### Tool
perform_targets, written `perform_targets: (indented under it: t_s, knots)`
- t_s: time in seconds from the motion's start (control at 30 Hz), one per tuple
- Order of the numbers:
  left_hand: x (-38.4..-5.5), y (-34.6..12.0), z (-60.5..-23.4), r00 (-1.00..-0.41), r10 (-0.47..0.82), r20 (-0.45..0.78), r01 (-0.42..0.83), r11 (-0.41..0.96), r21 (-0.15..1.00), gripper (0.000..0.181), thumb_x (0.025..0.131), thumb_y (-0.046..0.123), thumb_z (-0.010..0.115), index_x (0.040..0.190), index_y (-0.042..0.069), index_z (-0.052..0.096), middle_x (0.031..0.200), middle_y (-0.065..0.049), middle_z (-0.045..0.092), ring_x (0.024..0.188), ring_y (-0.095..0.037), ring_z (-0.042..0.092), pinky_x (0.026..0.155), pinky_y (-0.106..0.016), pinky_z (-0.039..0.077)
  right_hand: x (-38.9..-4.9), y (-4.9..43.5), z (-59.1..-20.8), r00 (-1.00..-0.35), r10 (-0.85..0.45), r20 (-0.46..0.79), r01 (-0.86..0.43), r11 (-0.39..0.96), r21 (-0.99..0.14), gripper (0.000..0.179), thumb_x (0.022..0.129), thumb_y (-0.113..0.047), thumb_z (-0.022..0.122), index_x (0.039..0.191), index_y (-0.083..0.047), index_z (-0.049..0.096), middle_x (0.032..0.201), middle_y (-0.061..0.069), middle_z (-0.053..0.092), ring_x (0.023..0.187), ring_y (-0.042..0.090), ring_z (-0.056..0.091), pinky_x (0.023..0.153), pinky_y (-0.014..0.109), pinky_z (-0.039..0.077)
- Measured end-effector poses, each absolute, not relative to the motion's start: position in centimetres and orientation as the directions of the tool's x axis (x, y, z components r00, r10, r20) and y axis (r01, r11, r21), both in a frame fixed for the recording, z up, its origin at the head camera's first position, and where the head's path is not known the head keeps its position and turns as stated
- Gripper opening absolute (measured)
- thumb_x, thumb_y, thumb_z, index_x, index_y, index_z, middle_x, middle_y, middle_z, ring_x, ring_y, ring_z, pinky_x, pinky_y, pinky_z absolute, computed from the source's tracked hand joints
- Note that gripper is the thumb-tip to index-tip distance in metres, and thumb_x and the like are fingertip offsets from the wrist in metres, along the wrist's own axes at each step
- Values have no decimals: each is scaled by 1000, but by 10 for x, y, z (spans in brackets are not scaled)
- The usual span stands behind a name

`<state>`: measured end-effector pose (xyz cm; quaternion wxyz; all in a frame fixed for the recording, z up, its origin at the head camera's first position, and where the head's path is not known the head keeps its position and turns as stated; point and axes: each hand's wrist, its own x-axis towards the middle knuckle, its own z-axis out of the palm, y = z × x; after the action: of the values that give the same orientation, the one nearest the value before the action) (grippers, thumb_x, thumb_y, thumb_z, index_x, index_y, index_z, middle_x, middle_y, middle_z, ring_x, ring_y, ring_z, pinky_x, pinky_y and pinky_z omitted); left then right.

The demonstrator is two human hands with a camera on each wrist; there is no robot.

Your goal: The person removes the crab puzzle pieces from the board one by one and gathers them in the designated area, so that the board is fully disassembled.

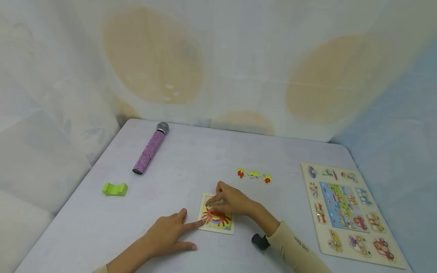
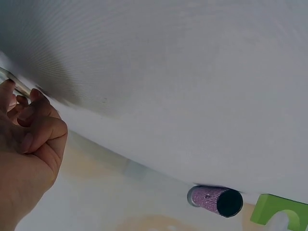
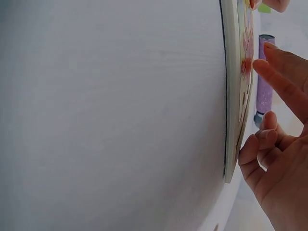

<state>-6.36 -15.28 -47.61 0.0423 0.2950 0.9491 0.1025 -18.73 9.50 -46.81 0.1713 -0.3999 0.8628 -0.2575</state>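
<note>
A small square jigsaw puzzle [image 1: 218, 226] with a red creature on yellow-green lies flat in a pale frame on the table, and part of its picture is covered by fingers. My right hand [image 1: 233, 200] is over its upper part. The thumb and index finger reach the picture at the upper left, a little apart, and the other fingers are bent. With its index finger stretched out, my left hand [image 1: 168, 232] touches the puzzle's lower left side; its thumb points out over the table. In the right wrist view the puzzle's edge [image 3: 232, 96] is seen side-on beside the right hand [image 3: 288, 159].
Three loose puzzle pieces [image 1: 254, 174] lie beyond the right hand. A large picture puzzle board [image 1: 317, 231] is at the right. On the left are a purple glitter microphone [image 1: 149, 151] and a green curved block [image 1: 115, 189]. A black cylindrical object [image 1: 260, 242] sits beside the right sleeve.
</note>
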Motion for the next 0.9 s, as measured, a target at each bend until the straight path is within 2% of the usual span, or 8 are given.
perform_targets:
  t_s: [0.2,0.53,0.73,0.9]
  knots:
    - [-63,-151,-476,-825,565,-14,551,810,202,65,85,73,53,144,47,47,96,-1,47,65,-6,37,53,-23,38,-189,91,-465,-591,-802,-87,-590,503,-631,28,90,-26,74,117,-19,75,91,-2,39,85,11,40,69,21,32]
    - [-64,-146,-472,-831,554,-46,540,825,166,63,85,73,55,142,46,50,100,-5,53,64,-7,43,50,-24,36,-193,92,-461,-536,-833,-138,-533,461,-709,32,88,-12,72,121,-14,73,91,-1,40,86,10,40,71,20,33]
    - [-66,-143,-468,-825,562,-56,548,821,158,60,85,71,56,139,44,55,98,-5,55,61,-6,41,49,-24,34,-194,96,-463,-536,-838,-102,-502,414,-759,32,90,-4,68,119,-15,74,89,-1,35,85,15,38,70,21,32]
    - [-70,-141,-467,-824,560,-80,540,821,188,58,86,70,55,138,43,57,99,-6,56,60,-5,40,50,-23,36,-194,100,-461,-557,-824,-106,-499,434,-750,34,92,-9,67,125,-17,71,93,2,39,83,17,39,69,21,33]
